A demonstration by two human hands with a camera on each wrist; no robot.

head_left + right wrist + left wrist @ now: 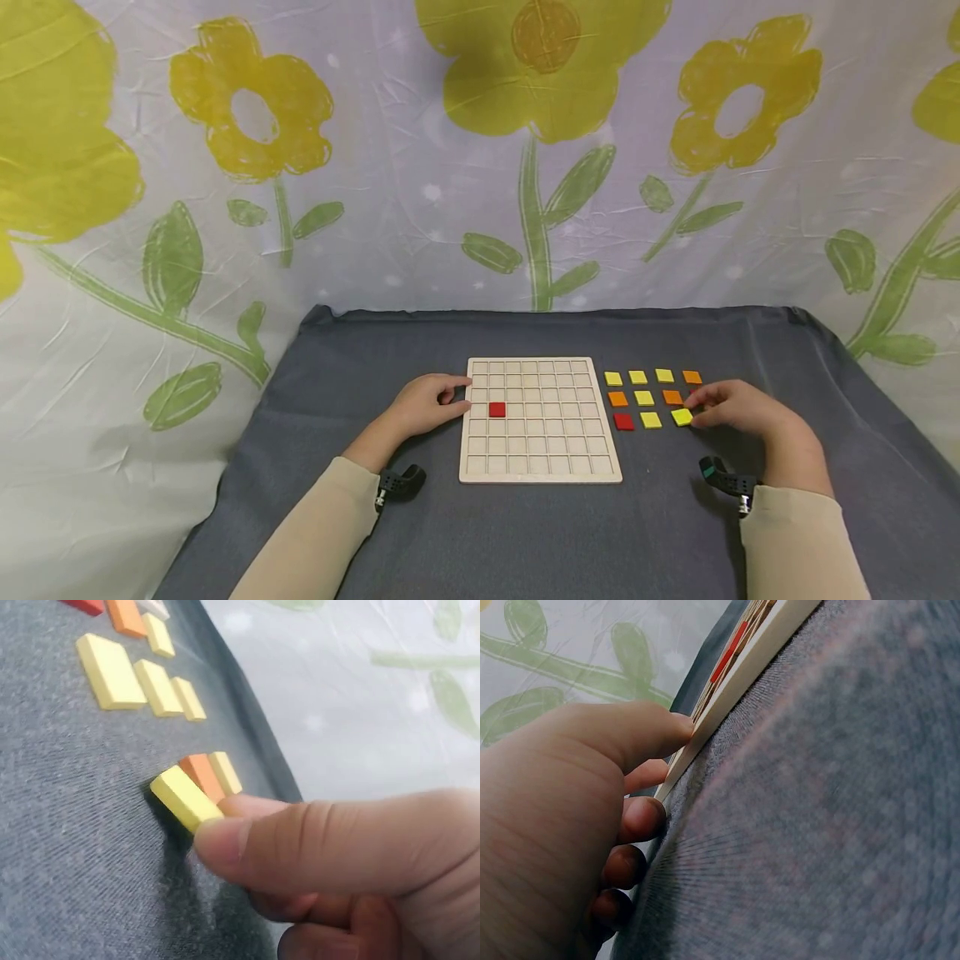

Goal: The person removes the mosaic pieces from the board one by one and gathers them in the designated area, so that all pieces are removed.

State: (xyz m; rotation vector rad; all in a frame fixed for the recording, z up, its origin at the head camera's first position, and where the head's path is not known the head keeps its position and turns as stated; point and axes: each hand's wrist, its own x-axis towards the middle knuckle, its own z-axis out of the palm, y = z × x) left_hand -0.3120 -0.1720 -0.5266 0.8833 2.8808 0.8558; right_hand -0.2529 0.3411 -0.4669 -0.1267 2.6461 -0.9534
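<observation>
A square wooden grid board [540,477] lies on the grey cloth, with one red tile [497,409] in a cell toward its left side. The left hand [422,404] touches the board's left edge, thumb and index fingertip set apart along the rim. To the right of the board, the right hand [742,408] pinches a yellow tile [184,796] between thumb and finger. In the right wrist view that tile is tilted, its near end covered by the thumb. Rows of yellow, orange and red tiles lie beside the board, among them an orange tile [617,399].
A second red tile [623,422] lies by the board's right edge. Another reddish tile is partly hidden behind the right hand. Dark grey cloth [540,542] covers the table, and a flower-printed curtain [405,208] hangs behind it. Each wrist wears a black band-mounted device.
</observation>
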